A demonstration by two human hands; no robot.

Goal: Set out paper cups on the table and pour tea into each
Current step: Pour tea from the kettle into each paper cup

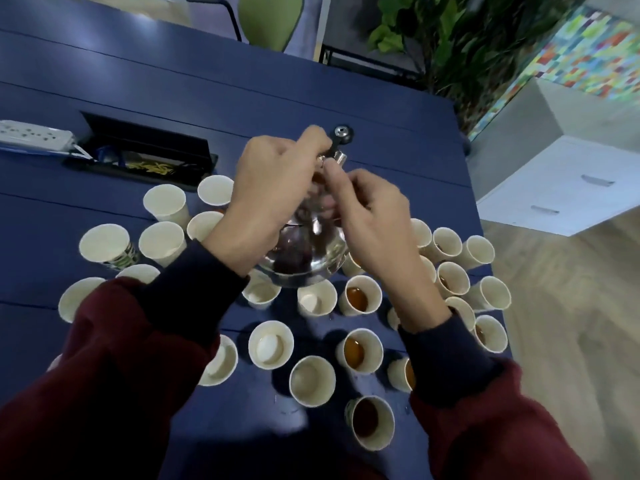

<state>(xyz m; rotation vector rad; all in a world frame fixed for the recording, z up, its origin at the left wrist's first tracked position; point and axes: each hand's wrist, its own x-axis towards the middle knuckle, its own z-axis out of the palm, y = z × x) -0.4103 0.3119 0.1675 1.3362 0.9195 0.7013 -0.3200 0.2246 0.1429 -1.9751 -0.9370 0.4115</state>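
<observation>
Blue desk (104, 81) is crowding with paper cups (270, 344); mid-frame, left hand (270, 188) is gripping the teapot (304, 261), right hand (374, 223) fingers (341, 183) pinching its lid (342, 135), likely steadying the pour.

Dim, soft-focus wide-angle view; overhead glare streaks the blue table (97, 43).

Cups (271, 344) on table (173, 81), round teapot (304, 261); pwr strip (34, 136) far left.

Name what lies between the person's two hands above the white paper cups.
Head view: a clear round glass teapot, its top held by left hand and right hand.
</observation>
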